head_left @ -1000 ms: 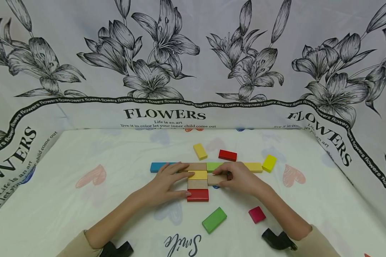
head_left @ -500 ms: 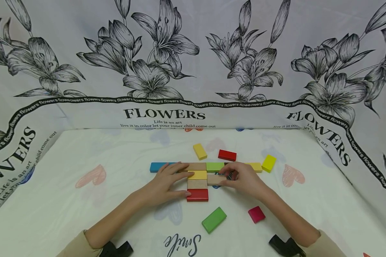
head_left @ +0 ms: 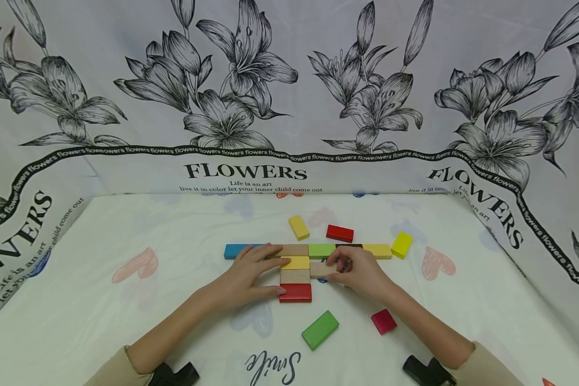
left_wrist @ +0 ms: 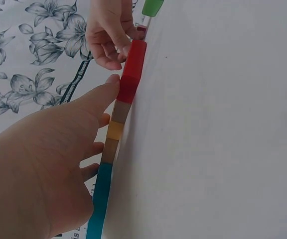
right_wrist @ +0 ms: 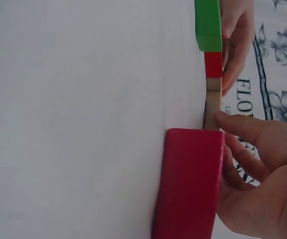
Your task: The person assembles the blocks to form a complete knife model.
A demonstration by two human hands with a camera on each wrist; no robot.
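Flat wooden blocks form a T on the cloth. Its top row runs from a blue block (head_left: 236, 251) through a tan block (head_left: 293, 250), a light green block (head_left: 321, 251) and a dark block to a pale yellow block (head_left: 377, 251). Below the tan one come a yellow block (head_left: 296, 263), a plain wood block (head_left: 295, 276) and a red block (head_left: 296, 293). My left hand (head_left: 243, 277) lies spread along the left side, fingertips on the top row and yellow block, thumb at the red block's edge. My right hand (head_left: 362, 271) pinches another plain wood block (head_left: 320, 269) beside the stem.
Behind the row lie a loose yellow block (head_left: 299, 228), a red block (head_left: 340, 232) and a bright yellow block (head_left: 402, 245). Nearer me are a green block (head_left: 320, 330) and a crimson block (head_left: 384, 321). A flower-printed curtain (head_left: 251, 166) borders the table's back.
My right hand has drawn back slightly to the right and its fingers have shifted on the plain wood block, exposing the dark block behind. My left hand has stayed put.
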